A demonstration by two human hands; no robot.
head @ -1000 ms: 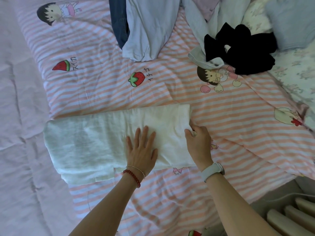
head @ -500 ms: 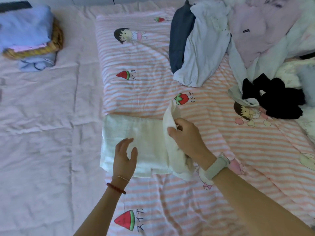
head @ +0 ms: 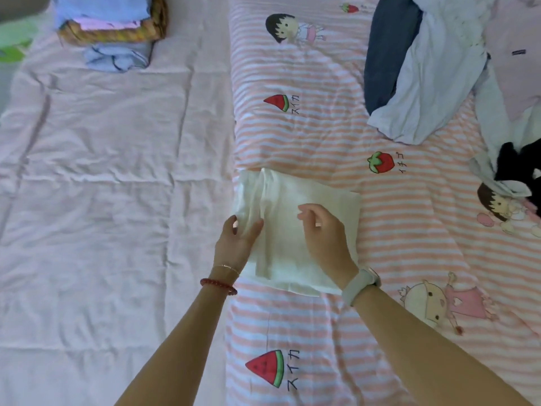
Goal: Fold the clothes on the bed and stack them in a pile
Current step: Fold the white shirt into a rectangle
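A white garment [head: 295, 200] lies folded into a rough square on the pink striped blanket [head: 409, 253] at mid-frame. My left hand [head: 238, 244] is at its left edge, where thumb and fingers pinch the doubled layers. My right hand [head: 325, 232] rests on top of the garment, fingers loosely bent and pointing left. A pile of folded clothes [head: 111, 22], blue, pink and yellow-brown, sits at the top left on the pale pink quilt [head: 102, 200].
Unfolded clothes are heaped at the top right: a navy piece [head: 386, 54], a light blue shirt [head: 433, 83], a lilac top [head: 515, 68] and a black item [head: 512, 162]. A green object [head: 14, 45] pokes in at the far left edge.
My right hand carried the garment's right end over to the left, halving its length. My left hand slid from the middle to the left edge. The view shifted left, showing the folded pile.
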